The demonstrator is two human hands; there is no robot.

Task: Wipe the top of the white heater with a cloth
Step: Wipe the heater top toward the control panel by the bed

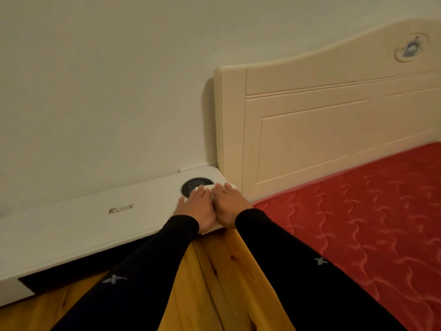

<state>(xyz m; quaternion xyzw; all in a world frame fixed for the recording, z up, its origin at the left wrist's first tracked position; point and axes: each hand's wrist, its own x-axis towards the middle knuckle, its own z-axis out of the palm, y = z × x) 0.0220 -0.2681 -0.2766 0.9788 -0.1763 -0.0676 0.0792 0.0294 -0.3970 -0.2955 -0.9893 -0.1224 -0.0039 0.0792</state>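
- Under both sets of fingers lies the white heater [95, 225], a long low unit set along the wall [95, 80]; its long axis runs from the lower left up to the right, ending just beside the cream headboard [322, 120].
- Heater top faces up and slightly toward the camera; a gold brand mark sits on it well left of the fingers.
- Round black control panel [191, 186] sits at the heater's right end, partly covered by the left fingertips.
- Left hand [196, 206] lies palm down, fingers flat and extended together, pointing toward the wall.
- Right hand [230, 204] lies palm down touching the left hand, fingers likewise flat and extended, at the heater's right end.
- White cloth [213, 195] shows only as a small pale strip between and ahead of the fingers, pressed against the heater top; neither hand is curled around it, and its extent cannot be told.
- Both forearms in black sleeves [298, 271] reach forward, converging at the wrists.
- Wooden floor [214, 283] lies below the wrists; red mattress [370, 223] lies right of the right fingers.
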